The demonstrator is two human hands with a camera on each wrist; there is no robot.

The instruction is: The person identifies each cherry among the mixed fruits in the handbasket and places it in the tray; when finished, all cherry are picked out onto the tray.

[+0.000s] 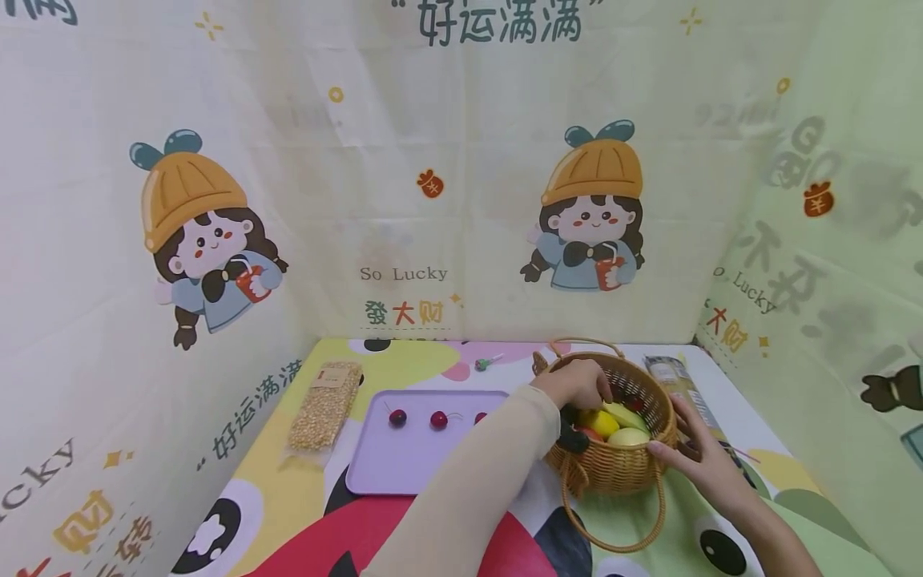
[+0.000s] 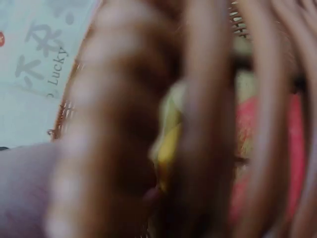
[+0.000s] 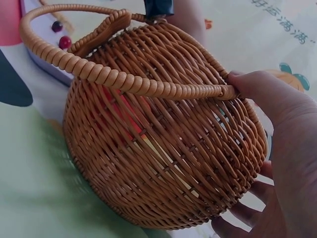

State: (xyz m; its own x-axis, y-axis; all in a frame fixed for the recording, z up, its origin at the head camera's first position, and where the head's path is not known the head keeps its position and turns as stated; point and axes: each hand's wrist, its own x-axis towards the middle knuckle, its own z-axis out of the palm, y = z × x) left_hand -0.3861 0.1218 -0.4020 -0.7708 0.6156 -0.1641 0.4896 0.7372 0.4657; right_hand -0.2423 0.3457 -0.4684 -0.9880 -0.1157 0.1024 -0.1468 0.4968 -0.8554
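basket (image 1: 616, 474), left grip (image 1: 581, 381) inside, right grip (image 1: 710, 465) clasping

Blurred brown wicker of a basket (image 2: 208, 114) crowds the lens, a yellow object (image 2: 169, 148) and a red object (image 2: 296, 144) visible between strands, beside a pale backdrop (image 2: 29, 116) lettered "Lucky" at upper left.
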